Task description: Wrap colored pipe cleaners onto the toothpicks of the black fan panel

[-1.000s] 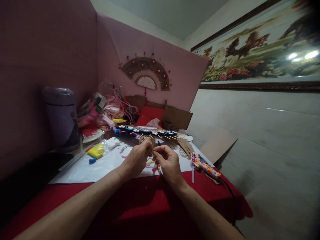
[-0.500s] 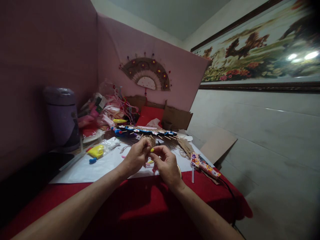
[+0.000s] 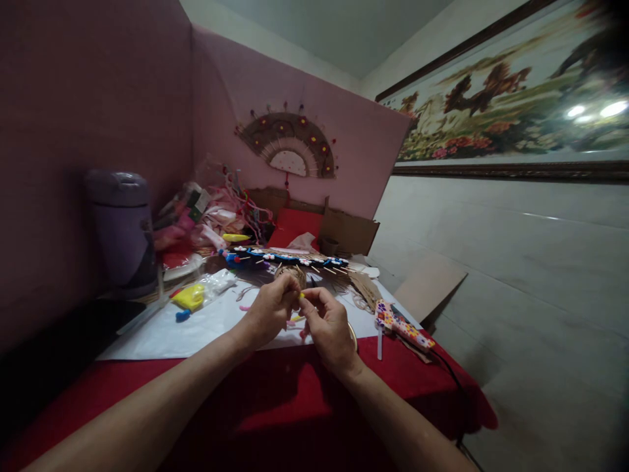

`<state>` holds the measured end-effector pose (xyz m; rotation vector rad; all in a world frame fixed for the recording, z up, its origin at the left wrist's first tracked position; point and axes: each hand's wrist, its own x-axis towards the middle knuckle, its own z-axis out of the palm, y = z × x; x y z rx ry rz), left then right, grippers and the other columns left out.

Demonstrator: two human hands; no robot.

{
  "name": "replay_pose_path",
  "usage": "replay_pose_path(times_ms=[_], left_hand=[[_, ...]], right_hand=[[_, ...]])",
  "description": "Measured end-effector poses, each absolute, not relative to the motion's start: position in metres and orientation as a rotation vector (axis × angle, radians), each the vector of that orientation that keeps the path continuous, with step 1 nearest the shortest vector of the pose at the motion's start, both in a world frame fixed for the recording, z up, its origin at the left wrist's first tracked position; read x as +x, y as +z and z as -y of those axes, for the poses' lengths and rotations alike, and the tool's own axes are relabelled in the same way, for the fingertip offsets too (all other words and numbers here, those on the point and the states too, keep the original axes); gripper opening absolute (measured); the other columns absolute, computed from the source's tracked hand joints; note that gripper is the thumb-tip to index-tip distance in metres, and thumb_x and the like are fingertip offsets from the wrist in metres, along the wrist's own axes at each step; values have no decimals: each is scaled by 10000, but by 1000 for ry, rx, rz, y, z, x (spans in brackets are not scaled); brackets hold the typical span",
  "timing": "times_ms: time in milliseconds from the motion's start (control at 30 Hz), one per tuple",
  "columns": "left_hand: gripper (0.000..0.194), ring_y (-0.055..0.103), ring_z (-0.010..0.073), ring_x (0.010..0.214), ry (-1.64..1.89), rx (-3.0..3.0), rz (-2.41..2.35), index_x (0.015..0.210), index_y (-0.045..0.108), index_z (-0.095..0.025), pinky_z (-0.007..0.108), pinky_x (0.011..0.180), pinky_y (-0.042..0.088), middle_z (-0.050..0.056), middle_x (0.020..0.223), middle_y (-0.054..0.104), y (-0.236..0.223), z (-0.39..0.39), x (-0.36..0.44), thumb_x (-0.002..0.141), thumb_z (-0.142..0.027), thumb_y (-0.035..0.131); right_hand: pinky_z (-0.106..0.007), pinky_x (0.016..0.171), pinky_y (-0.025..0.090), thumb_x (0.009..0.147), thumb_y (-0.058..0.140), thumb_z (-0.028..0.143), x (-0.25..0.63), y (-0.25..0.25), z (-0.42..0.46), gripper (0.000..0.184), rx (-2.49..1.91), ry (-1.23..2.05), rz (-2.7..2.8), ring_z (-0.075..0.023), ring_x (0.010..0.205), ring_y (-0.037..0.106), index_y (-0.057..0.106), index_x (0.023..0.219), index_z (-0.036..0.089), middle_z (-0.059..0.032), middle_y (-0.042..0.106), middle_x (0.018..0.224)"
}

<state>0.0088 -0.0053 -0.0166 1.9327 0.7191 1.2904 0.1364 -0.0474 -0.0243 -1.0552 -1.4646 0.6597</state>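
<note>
Between the fingertips of both hands is a small bit of yellow clay (image 3: 301, 295), partly hidden by the fingers. My left hand (image 3: 272, 308) pinches it from the left, its fingers curled. From the other side my right hand (image 3: 329, 328) holds it between thumb and forefinger. Behind the hands sits a ball of twine (image 3: 291, 274). Small pink and yellow pieces lie on the white sheet (image 3: 147, 334) below the fingers. Farther back lies a dark fan-shaped piece trimmed with white and blue flowers (image 3: 289, 258), sticks poking out of it.
A flowered glue gun (image 3: 400, 324) with a cord lies at the right on the red cloth (image 3: 275, 393). To the left are a yellow clay packet (image 3: 189, 297), a blue lump (image 3: 183, 316) and a purple flask (image 3: 122, 233). A decorated fan (image 3: 289, 144) hangs on the pink board.
The fingertips have closed farther over the yellow clay, so less of it shows. Both hands have shifted only slightly; everything else stays in place.
</note>
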Motion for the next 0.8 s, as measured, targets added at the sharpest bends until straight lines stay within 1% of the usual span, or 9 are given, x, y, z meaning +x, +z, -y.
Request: replay_pose_path(times_ms=[100,267,500,800], left_hand=[[69,444,79,402,1285,1881,-662,760,483,-193,178,371,356,-69,509,460,-17,6,10,825,-199,460],[85,446,74,393,1266,1870,-643,759,507,-183,172,343,377,-61,527,483,-15,8,10,821,-238,490],[69,456,84,371,1257,1885,-663,734,501,-184,182,331,379,-63,495,475,-16,5,10,800,-197,487],[89,436,67,380,1194,1945,-691,721,481,-184,156,330,328,-53,529,515,-16,6,9,809,-192,470]], right_hand=[[-215,417,459,820,557,392,137,-24,48,213,-1032,701,1425,-92,470,509,567,876,187,-8,595,777],[-193,371,427,819,553,400,138,-22,50,221,-1015,768,1383,-90,460,511,553,854,182,11,566,725],[-208,400,454,831,539,372,138,-23,50,185,-1036,734,1410,-85,453,495,553,843,188,11,562,735],[-217,464,464,836,538,323,142,-25,47,135,-1046,707,1450,-94,482,499,569,824,192,18,553,689]])
